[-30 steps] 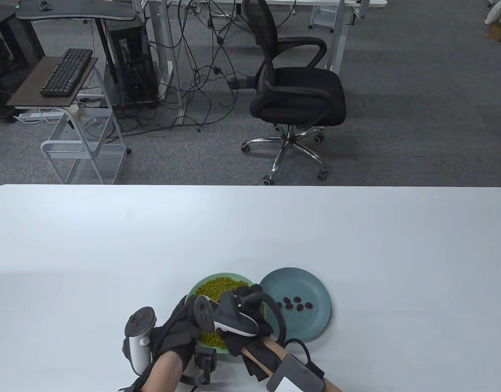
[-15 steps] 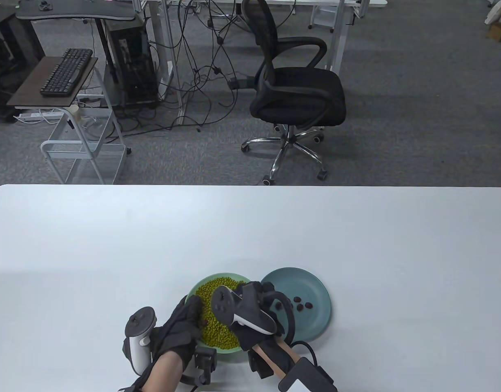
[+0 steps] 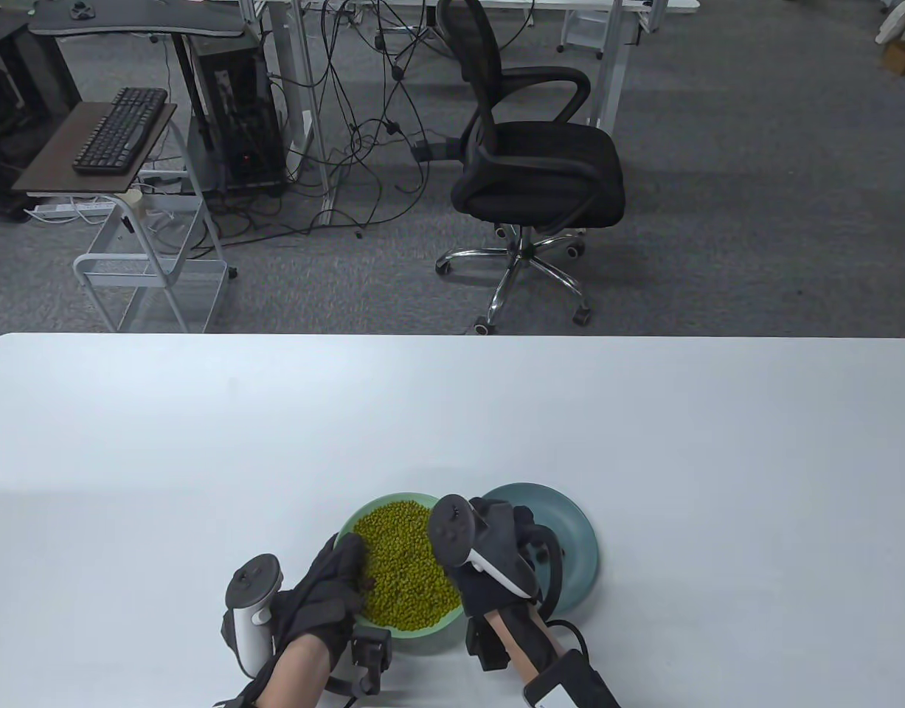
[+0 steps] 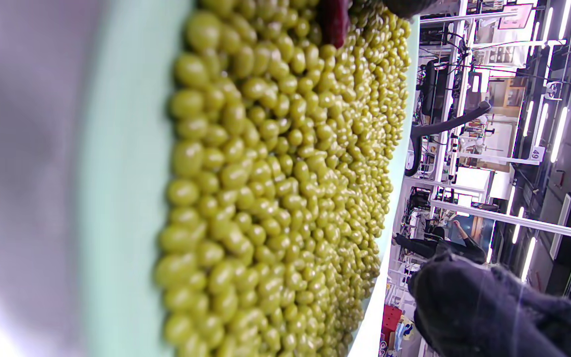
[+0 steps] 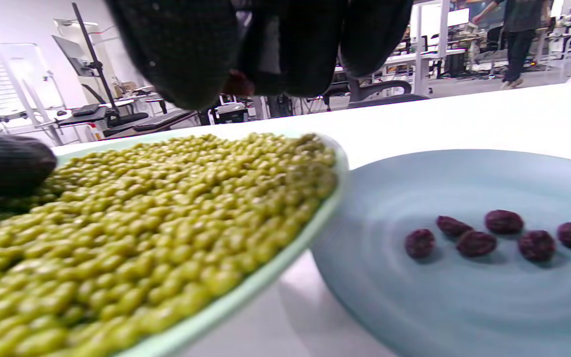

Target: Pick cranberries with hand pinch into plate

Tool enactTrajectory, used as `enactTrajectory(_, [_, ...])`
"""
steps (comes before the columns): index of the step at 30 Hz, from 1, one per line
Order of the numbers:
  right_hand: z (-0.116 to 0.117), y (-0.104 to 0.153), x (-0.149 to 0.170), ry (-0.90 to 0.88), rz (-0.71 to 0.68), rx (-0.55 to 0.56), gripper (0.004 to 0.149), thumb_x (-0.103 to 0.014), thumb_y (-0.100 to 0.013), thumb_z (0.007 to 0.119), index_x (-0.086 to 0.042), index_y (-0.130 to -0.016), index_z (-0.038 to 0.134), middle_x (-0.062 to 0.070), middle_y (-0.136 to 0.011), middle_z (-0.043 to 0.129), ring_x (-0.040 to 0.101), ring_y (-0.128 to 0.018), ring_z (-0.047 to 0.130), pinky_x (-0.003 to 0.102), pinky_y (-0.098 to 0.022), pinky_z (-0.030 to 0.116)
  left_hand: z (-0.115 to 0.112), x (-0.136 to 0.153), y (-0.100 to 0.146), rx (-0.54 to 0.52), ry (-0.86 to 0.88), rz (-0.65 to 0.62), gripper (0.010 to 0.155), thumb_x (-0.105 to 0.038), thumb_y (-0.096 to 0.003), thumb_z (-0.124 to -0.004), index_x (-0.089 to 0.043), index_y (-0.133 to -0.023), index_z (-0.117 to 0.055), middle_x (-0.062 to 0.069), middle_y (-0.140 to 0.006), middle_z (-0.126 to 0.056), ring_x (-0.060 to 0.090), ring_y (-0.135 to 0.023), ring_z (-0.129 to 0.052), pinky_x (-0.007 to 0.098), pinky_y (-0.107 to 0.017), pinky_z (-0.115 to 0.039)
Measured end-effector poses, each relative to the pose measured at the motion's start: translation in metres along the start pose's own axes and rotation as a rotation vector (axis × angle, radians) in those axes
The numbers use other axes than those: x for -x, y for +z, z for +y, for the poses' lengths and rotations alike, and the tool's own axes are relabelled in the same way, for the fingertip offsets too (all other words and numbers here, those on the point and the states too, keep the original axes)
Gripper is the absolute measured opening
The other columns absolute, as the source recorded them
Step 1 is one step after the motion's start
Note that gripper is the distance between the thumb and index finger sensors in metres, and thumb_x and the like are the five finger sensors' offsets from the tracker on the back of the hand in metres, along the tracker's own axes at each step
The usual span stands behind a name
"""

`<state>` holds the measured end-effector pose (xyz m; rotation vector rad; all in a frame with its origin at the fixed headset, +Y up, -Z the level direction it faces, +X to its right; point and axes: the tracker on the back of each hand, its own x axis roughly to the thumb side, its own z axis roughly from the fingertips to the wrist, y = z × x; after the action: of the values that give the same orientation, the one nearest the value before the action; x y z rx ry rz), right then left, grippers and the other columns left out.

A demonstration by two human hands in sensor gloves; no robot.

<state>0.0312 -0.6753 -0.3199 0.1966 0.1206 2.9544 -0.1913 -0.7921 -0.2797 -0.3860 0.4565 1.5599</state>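
A light green plate (image 3: 452, 640) heaped with green beans (image 3: 404, 560) stands beside a blue plate (image 3: 581, 549). The blue plate (image 5: 464, 307) holds several dark red cranberries (image 5: 474, 243); in the table view my right hand hides them. My right hand (image 3: 522, 531) hovers over the blue plate's left part, and its fingertips (image 5: 191, 59) pinch one cranberry (image 5: 238, 82). My left hand (image 3: 349, 560) rests on the green plate's left rim, with a fingertip (image 5: 8, 168) on the beans. A cranberry (image 4: 335, 22) lies among the beans by that finger.
Both plates sit near the front edge of the white table (image 3: 201, 442). An office chair (image 3: 533, 162) and a cart (image 3: 150, 273) stand on the floor beyond the far edge.
My right hand has moved right from over the beans to over the blue plate, covering the cranberries there. My left hand has not moved.
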Motion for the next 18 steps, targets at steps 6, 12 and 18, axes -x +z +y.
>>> enactTrajectory(6, [-0.002,-0.005,0.017,0.015,0.078,0.047,0.05,-0.034,-0.055,0.085,-0.005,-0.094,0.077,0.021,-0.108,0.075,0.05,-0.1,0.067,0.076,-0.067,0.037,0.0,0.0,0.0,-0.001,-0.001,0.002,0.048,-0.05,-0.079,-0.058,-0.024,-0.119,-0.047,0.01,-0.093,-0.089,0.024,-0.074,-0.107,0.034,-0.054,-0.095])
enactTrajectory(12, [0.004,-0.011,0.037,0.067,0.169,0.064,0.05,-0.034,-0.055,0.085,-0.005,-0.095,0.076,0.022,-0.108,0.074,0.051,-0.101,0.067,0.076,-0.067,0.037,0.0,0.0,0.0,0.0,-0.002,0.001,0.048,-0.05,-0.079,-0.058,-0.024,-0.118,-0.047,0.01,-0.093,-0.089,0.024,-0.074,-0.107,0.034,-0.054,-0.095])
enactTrajectory(18, [0.011,-0.017,0.058,0.067,0.247,0.066,0.05,-0.034,-0.055,0.084,-0.005,-0.095,0.076,0.022,-0.109,0.074,0.051,-0.101,0.067,0.075,-0.067,0.037,-0.001,0.0,0.0,0.0,0.0,0.0,0.048,-0.05,-0.079,-0.058,-0.024,-0.118,-0.047,0.01,-0.094,-0.089,0.024,-0.074,-0.107,0.034,-0.054,-0.095])
